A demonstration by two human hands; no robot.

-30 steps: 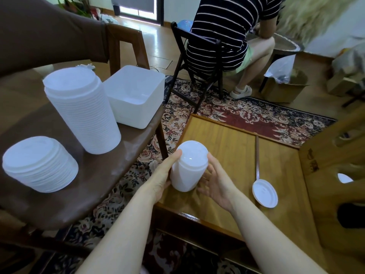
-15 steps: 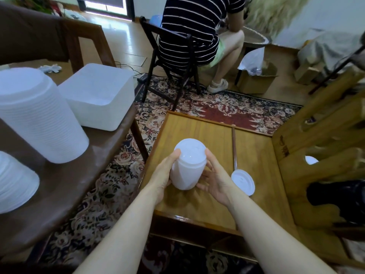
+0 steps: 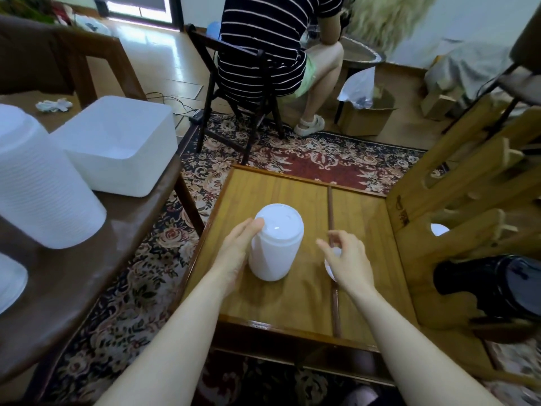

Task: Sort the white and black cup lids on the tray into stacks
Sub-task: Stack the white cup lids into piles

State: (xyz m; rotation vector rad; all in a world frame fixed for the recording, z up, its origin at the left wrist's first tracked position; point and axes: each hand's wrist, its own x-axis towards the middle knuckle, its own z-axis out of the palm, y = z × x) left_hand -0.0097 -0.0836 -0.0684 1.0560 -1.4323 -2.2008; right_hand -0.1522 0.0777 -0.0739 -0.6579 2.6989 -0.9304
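Note:
A wooden tray [image 3: 263, 194] with a centre divider lies on the rug in front of me. A stack of white lids [image 3: 276, 247] stands in its left compartment. My left hand [image 3: 234, 256] rests against the stack's left side, fingertip at the top rim. My right hand [image 3: 348, 262] hovers apart from the stack, fingers loosely bent and holding nothing, over a single white lid [image 3: 330, 266] lying by the divider; the hand mostly hides that lid. A stack of black lids [image 3: 483, 285] sits at the right behind a wooden frame.
A brown table on the left carries a tall white lid stack [image 3: 38, 183], a white bin [image 3: 117, 145] and a shorter stack [image 3: 8, 279]. A wooden chair frame [image 3: 456, 186] borders the tray's right side. A seated person [image 3: 263, 48] is beyond the tray.
My right hand let go of the white stack and moved right, over the single lid. The left hand stays on the stack. The view shifted leftward.

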